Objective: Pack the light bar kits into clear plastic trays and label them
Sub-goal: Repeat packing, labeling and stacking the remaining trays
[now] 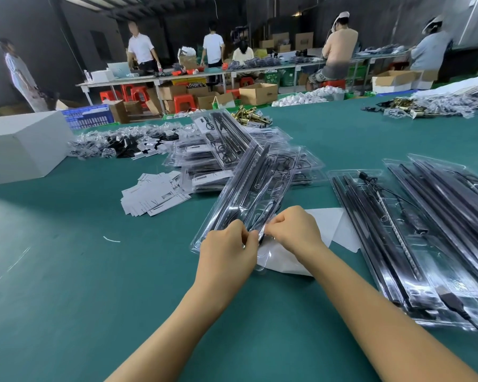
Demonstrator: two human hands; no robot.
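I'm looking across a big workshop with dark walls, where several people stand or sit at long benches at the far side among cardboard boxes and red stools. Under my view spreads the green table (66,271). A white box (20,147) sits at its far left, with a heap of small bagged parts (116,143) beside it. A stack of packed trays (204,158) lies in the middle, and more open trays with black bars (425,230) fan out on the right. In front of me one clear plastic tray (249,194) runs diagonally, its far end resting on the stack, holding black light bars (240,186) and a cable. A pile of white label cards (152,194) lies left of it; a white sheet (334,227) shows under its near end. My left hand (226,252) and right hand (293,230) meet at the tray's near end, both with fingers curled, pinching something there; I cannot tell exactly what part.
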